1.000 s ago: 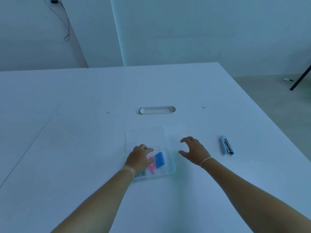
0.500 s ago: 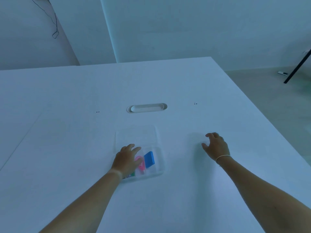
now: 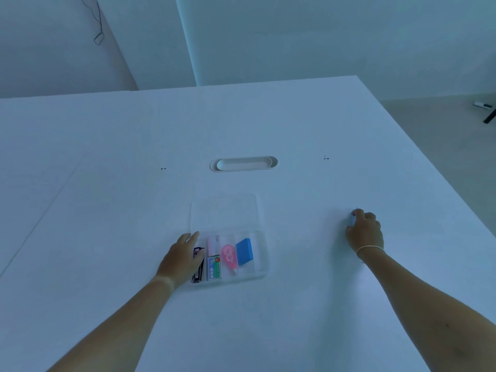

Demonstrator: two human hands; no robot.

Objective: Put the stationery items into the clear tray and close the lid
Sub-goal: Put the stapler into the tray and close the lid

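A clear tray (image 3: 261,260) lies on the white table, its lid (image 3: 224,212) folded open flat behind it. Its compartments hold a blue block (image 3: 244,251), a pink correction tape (image 3: 228,257), a green and white box (image 3: 214,267), a pale pink item (image 3: 213,244) and a dark item (image 3: 198,264). My left hand (image 3: 182,260) rests on the tray's left end, fingers over the dark item. My right hand (image 3: 365,232) is to the right of the tray, closed over the light blue stapler (image 3: 351,220), which is mostly hidden beneath it.
An oval cable grommet (image 3: 243,164) sits in the table behind the tray. The table's right edge (image 3: 429,167) runs diagonally, with floor beyond it. A small object (image 3: 481,105) and a dark stand leg (image 3: 490,115) are on the floor at far right.
My right hand moved right, away from the tray, and came down over the stapler. My left hand slid back to the tray's left end, uncovering more of the items.
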